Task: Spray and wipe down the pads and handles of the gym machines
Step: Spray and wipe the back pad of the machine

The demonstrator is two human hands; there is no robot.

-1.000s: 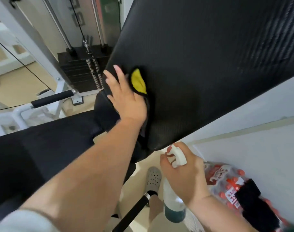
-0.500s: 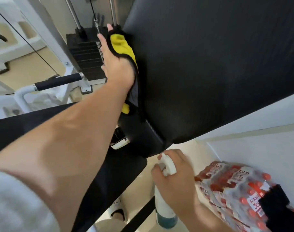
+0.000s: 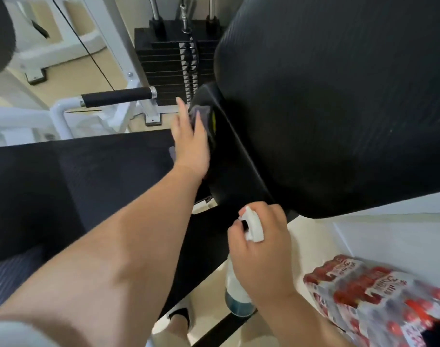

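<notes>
L hand (image 3: 191, 142) sits at frame centre, fingers straight and flat, pressing a grey/yellow cloth (image 3: 199, 112) against the lower left edge of the big black back pad (image 3: 339, 96), which fills the upper right. Most of the cloth is hidden under the palm; only a grey fold and a yellow sliver show. R hand (image 3: 262, 249), lower centre-right, has its fingers curled round the white head of a spray bottle (image 3: 236, 294). The bottle hangs upright below the hand w/ blue-green liquid in the bottom. Black seat pad (image 3: 101, 171) spans centre left, under the L forearm. Foam-grip handle (image 3: 116, 96) on a white frame lies upper left, apart from both hands. Weight stack (image 3: 164, 63) is top centre behind the pad. Shrink-wrapped pack of red-cap bottles (image 3: 376, 296) is on the floor, lower right. A shoe (image 3: 181, 316) shows at bottom centre.
</notes>
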